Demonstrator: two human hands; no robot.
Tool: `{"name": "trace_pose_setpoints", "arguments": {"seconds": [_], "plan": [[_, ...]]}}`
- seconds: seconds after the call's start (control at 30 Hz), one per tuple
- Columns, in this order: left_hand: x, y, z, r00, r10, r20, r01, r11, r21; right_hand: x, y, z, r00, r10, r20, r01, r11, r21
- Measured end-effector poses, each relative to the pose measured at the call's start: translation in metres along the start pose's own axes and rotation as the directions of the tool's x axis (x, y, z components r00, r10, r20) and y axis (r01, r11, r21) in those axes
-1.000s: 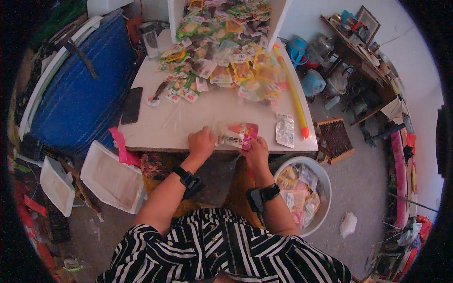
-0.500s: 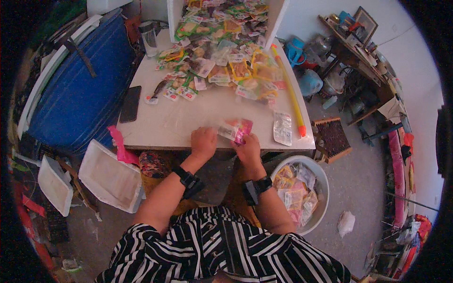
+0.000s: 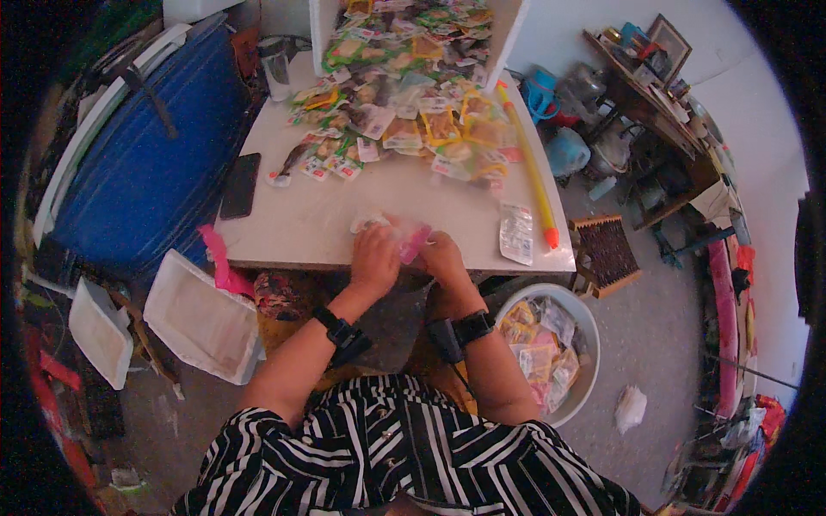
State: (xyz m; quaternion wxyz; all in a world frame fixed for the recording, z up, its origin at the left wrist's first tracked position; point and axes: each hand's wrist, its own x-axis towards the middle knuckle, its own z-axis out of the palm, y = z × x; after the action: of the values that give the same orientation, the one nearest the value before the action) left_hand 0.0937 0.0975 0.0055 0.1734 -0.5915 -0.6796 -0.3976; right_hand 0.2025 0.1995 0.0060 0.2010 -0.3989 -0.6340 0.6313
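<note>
Nearest the camera, a striped black-and-white shirt (image 3: 404,456), forearms reaching forward, a dark band on each wrist. Left hand (image 3: 375,258) and right hand (image 3: 443,255) sit close together at the near edge of the white table (image 3: 310,228), both closed around a small clear packet with a pink end (image 3: 411,241); the fingers cover most of it, so how it is being folded or pressed cannot be told. Beside the right knee on the floor, a round white basin (image 3: 587,331) holds a shallow layer of similar packets, well short of full. On the left floor, two white lids or trays (image 3: 200,316), nothing in them. Further out on the table: a black phone (image 3: 240,185) at left, a flat clear packet (image 3: 516,232) at right, a long yellow stick with an orange tip (image 3: 527,163). At the far end, a large heap of coloured snack packets (image 3: 404,112) spilling from a white open box (image 3: 508,34). Judged from this: some packets handled and in the basin, the greater part still in the heap.
</note>
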Motion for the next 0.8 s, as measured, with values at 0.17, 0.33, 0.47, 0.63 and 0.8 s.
{"name": "trace_pose_setpoints", "arguments": {"seconds": [0.17,0.33,0.47,0.63,0.8], "plan": [[-0.002,-0.001,0.006,0.989,-0.004,0.151,0.017,0.996,-0.084,0.014,0.02,0.019,0.991,-0.129,0.042,0.13,0.991,-0.032],[-0.005,-0.008,0.008,0.998,0.026,0.061,-0.018,0.992,-0.123,0.004,0.006,0.031,0.994,-0.061,0.089,0.029,0.946,0.324],[-0.01,-0.009,0.007,1.0,-0.02,0.018,0.023,0.987,-0.162,-0.007,0.0,-0.002,0.976,-0.091,-0.199,0.134,0.967,0.215],[-0.021,-0.004,0.003,0.977,-0.19,0.1,0.193,0.981,-0.017,-0.014,0.009,-0.087,0.684,-0.631,-0.366,0.229,0.662,-0.714],[-0.019,-0.005,0.0,0.982,-0.176,0.068,0.175,0.984,0.012,-0.017,0.014,-0.13,0.708,-0.635,-0.309,0.057,0.487,-0.871]]}}
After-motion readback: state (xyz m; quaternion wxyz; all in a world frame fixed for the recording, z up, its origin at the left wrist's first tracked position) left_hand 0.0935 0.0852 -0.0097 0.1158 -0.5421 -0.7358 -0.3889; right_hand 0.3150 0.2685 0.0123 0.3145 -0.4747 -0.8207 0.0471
